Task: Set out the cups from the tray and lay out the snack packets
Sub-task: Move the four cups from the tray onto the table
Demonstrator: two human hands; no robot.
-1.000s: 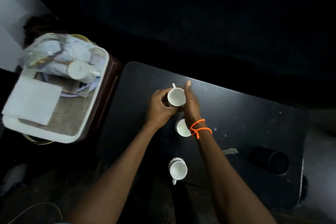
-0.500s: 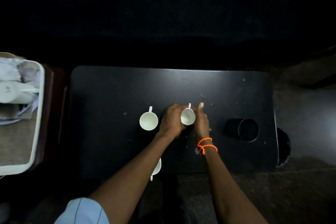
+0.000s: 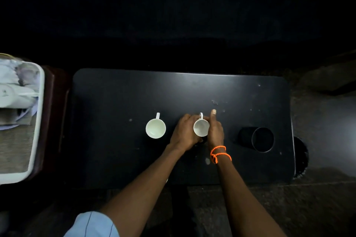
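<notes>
A white cup sits at the middle of the black table, its handle pointing away from me. My left hand wraps its left side and my right hand, with an orange bead bracelet at the wrist, presses its right side. A second white cup stands free on the table to the left, handle also pointing away. A third cup is almost wholly hidden under my left forearm. The white tray at the far left holds another white cup lying among clear snack packets.
A black cup lies on its side at the table's right end, mouth toward me. The tray rests on a dark red stand beside the table's left edge. The surroundings are dark floor.
The view has swung so the table lies square in front. Both hands carried the cup rightward and set it in line with the left cup; in the last half second little moved.
</notes>
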